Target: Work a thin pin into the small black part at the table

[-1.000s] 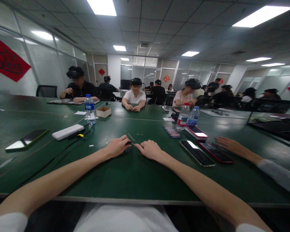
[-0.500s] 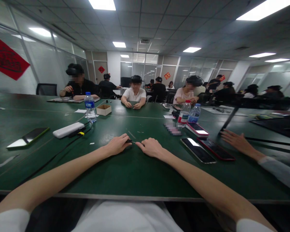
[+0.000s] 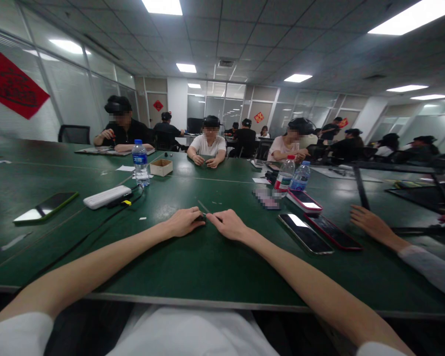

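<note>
My left hand (image 3: 186, 222) rests low over the green table (image 3: 178, 277), its fingers curled closed around a small dark thing that they mostly hide. Facing it, my right hand (image 3: 228, 225) is closed too, thumb and forefinger pinched close to the left fingertips. Between the two hands only a sliver of something dark shows, too small to name. A small white scrap (image 3: 142, 218) lies left of my left hand. To the right of my right hand, a phone (image 3: 306, 234) lies face up.
Left are a white power bank (image 3: 107, 197) with a cable, a green-edged phone (image 3: 46, 207), a water bottle (image 3: 140, 163) and a small box (image 3: 161, 167). Right stand two bottles beside stacked phones (image 3: 304, 200). A co-worker's hand (image 3: 374, 225) holds a black frame (image 3: 362, 190). Several people sit beyond.
My hands have drawn closer together, and the dark thing with a thin tip between them is now more hidden. At right, the co-worker's black frame has tilted up. The view has shifted slightly.
</note>
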Available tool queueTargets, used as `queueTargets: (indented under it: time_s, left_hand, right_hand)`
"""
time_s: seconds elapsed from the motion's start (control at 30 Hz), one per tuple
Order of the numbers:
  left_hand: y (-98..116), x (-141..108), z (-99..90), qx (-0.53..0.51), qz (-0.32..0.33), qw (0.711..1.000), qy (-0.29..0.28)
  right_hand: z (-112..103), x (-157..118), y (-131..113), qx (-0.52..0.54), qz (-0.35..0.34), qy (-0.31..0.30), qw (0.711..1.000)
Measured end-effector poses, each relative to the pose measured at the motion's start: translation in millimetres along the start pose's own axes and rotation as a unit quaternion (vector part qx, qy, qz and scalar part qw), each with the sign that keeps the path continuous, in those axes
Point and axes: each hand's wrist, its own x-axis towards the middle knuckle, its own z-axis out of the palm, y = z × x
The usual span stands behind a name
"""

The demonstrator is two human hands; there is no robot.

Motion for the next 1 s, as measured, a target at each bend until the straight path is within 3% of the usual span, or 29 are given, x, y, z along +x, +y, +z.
queueTargets:
  time_s: [0.27, 0.5, 0.6, 0.73, 0.9, 1.0]
  left_hand:
    - [2.6, -2.1, -6.8, 0.004, -0.014, 1.000, 0.003]
    - [-11.1, -3.6, -23.4, 0.076, -0.051, 0.996, 0.005]
    - [-33.5, -5.4, -44.9, 0.123, -0.093, 0.987, 0.033]
    - [-82.7, -20.2, -85.9, 0.159, -0.183, 0.969, 0.037]
    - [-148.9, -68.6, -128.0, 0.135, -0.359, 0.923, -0.037]
    - [-177.3, -102.9, -139.9, 0.116, -0.460, 0.879, -0.038]
  right_hand:
    - [4.3, -0.4, 24.0, -0.071, 0.039, 0.023, 0.996]
    - [3.6, -1.7, 24.4, -0.057, 0.015, -0.024, 0.998]
    - [1.8, -2.4, 20.8, -0.051, 0.011, -0.041, 0.998]
    - [1.6, -1.7, 19.5, -0.055, 0.020, -0.047, 0.997]
    - [1.6, -0.8, 18.1, -0.065, 0.022, -0.048, 0.996]
    - [0.3, -1.2, 17.8, -0.060, 0.026, -0.056, 0.996]
